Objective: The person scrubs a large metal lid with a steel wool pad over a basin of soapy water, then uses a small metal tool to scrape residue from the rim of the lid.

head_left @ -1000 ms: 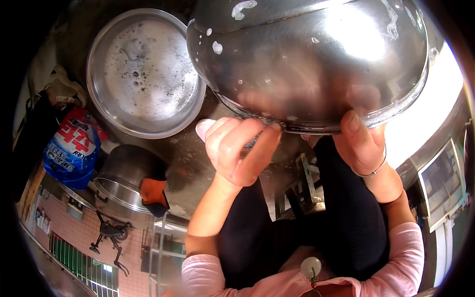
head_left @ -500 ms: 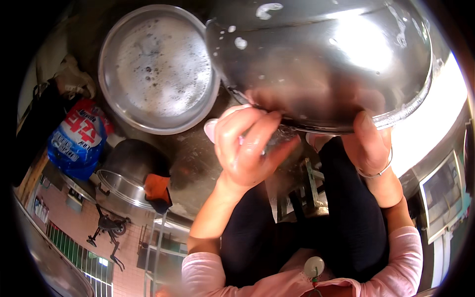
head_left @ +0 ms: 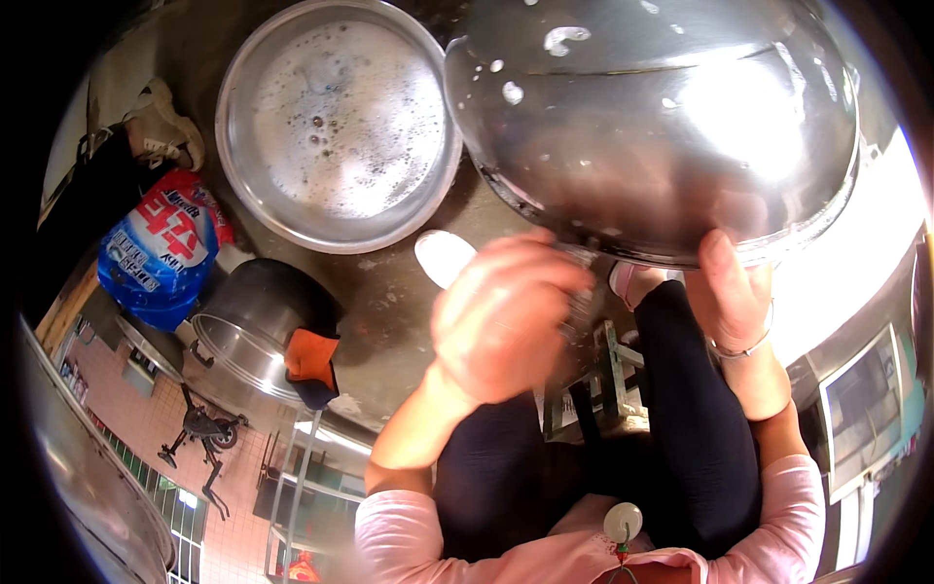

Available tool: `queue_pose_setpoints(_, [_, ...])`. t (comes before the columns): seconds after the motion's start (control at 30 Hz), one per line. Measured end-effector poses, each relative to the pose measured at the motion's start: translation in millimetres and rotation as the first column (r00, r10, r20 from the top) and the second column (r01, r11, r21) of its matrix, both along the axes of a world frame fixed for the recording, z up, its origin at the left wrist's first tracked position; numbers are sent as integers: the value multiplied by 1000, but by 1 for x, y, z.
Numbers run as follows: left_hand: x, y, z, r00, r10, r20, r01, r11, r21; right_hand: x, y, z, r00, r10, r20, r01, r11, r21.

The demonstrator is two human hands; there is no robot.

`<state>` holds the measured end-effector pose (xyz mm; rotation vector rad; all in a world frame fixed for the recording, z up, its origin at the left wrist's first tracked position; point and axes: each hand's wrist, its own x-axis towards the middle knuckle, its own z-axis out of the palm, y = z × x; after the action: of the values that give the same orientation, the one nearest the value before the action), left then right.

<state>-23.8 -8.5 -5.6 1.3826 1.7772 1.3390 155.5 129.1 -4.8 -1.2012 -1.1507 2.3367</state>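
A large shiny metal basin [head_left: 623, 136] is tilted up, its rounded outside towards me, with flecks of white foam on it. My right hand [head_left: 730, 292] grips its near rim, thumb on the outside and the other fingers hidden behind the wall. Close to the same rim, further left, is my left hand [head_left: 501, 321], smeared by motion. Something greyish and glinting shows by its fingertips, too blurred to name. Beyond my left hand stands a round metal tub [head_left: 243, 165] of foamy water, whose right edge meets the basin in the picture.
A metal pot [head_left: 282, 282] lies on its side at left, with an orange and black cloth-like piece [head_left: 311, 358] on its rim. Beside it is a blue and red bag [head_left: 161, 253]. A shoe [head_left: 161, 127] of another person shows further off. A wooden stool [head_left: 608, 380] stands between my legs.
My left hand's fingers have gone from fairly sharp to smeared, moving slightly along the rim. The whole view has shifted a little; my right hand keeps its grip.
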Motion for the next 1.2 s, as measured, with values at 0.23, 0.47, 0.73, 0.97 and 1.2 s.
queue_pose_setpoints(0.23, [-27,-17,-13,823,477,309,-485,873,-55,-12,1,7,993,-108,43,105,992,76])
queue_pose_setpoints(0.47, [-101,-28,-91,752,380,-538,-587,756,-288,-7,5,5,996,-78,35,77,997,25])
queue_pose_setpoints(0.73, [-115,-69,-176,747,-328,-578,-395,480,-783,-11,14,14,995,104,1,-104,989,-108])
queue_pose_setpoints(0.97, [-100,-33,-116,904,398,-156,-423,780,-460,-10,8,15,997,23,71,-19,998,-54])
queue_pose_setpoints(1.2, [-42,2,-33,966,122,-229,-121,993,19,-27,6,10,997,-54,51,46,988,147])
